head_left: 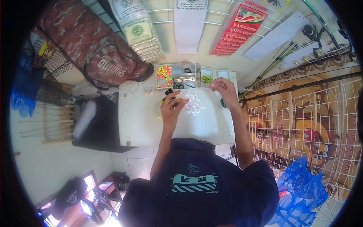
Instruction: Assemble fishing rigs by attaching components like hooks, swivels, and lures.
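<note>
Head view, near to far: a dark shirt point(196, 189) is seen at the bottom, with both forearms raised over a white tabletop point(140, 121). The left hand point(172, 108) is held above the tabletop's middle, its fingers curled; a small dark object point(168, 92) appears pinched at the fingertips, though what it is cannot be told. The right hand point(225, 90) is lifted further right, thumb and forefinger drawn together as if on something fine; whether anything is gripped there cannot be told. Between the hands, a crumpled clear plastic bag point(194, 104) is lying on the tabletop, just beside the left hand. Small orange pieces point(148, 91) are set in a row near the far left edge. Beyond them, at the tabletop's far edge, a compartment box point(181, 75) is placed, with bright orange-and-yellow beads point(164, 74) in its left section and green ones point(207, 79) further right. Packets point(141, 32) are hung on the wall behind, and fishing rods point(280, 60) are leaned at the far right.
</note>
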### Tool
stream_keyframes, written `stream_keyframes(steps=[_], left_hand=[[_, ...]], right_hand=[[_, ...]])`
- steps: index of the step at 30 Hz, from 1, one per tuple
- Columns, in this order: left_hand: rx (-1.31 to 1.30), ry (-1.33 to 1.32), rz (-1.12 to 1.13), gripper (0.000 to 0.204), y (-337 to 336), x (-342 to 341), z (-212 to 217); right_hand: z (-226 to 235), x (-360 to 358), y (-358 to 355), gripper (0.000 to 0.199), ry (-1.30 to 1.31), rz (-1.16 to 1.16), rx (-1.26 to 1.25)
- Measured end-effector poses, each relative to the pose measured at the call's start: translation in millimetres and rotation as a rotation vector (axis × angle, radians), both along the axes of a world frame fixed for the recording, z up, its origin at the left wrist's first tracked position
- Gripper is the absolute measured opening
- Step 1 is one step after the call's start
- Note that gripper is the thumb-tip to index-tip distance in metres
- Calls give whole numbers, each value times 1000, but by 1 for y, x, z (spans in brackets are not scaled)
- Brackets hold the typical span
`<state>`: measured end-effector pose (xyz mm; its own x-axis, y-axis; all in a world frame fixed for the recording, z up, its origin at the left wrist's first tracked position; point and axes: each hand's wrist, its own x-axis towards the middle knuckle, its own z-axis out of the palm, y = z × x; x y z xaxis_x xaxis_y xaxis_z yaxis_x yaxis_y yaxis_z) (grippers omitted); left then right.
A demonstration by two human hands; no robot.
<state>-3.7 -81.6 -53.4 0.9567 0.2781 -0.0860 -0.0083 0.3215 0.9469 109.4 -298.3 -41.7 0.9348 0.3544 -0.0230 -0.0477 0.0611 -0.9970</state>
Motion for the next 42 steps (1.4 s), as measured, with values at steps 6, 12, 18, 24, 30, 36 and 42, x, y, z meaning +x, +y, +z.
stream_keyframes(steps=[6, 12, 18, 24, 30, 36, 42], left_hand=[[-4, -58, -10, 44, -7, -5, 3], [-16, -60, 18, 45, -11, -12, 13], [48, -12, 71, 31, -18, -19, 13], [-37, -75, 111, 23, -22, -18, 11], [-35, -79, 116, 21, -23, -22, 12], [-54, -128, 137, 20, -24, -26, 10], [-68, -42, 207, 21, -27, -30, 18]], right_hand=[[23, -60, 47, 11, -89, -11, -45], [29, -82, 68, 16, 32, -104, 54], [26, -94, 69, 12, -276, -276, -146], [25, -94, 68, 13, -182, -209, -110], [32, -98, 64, 12, -104, -97, -110], [25, -104, 64, 16, 47, -48, 47], [23, -117, 69, 18, 100, -114, 134]])
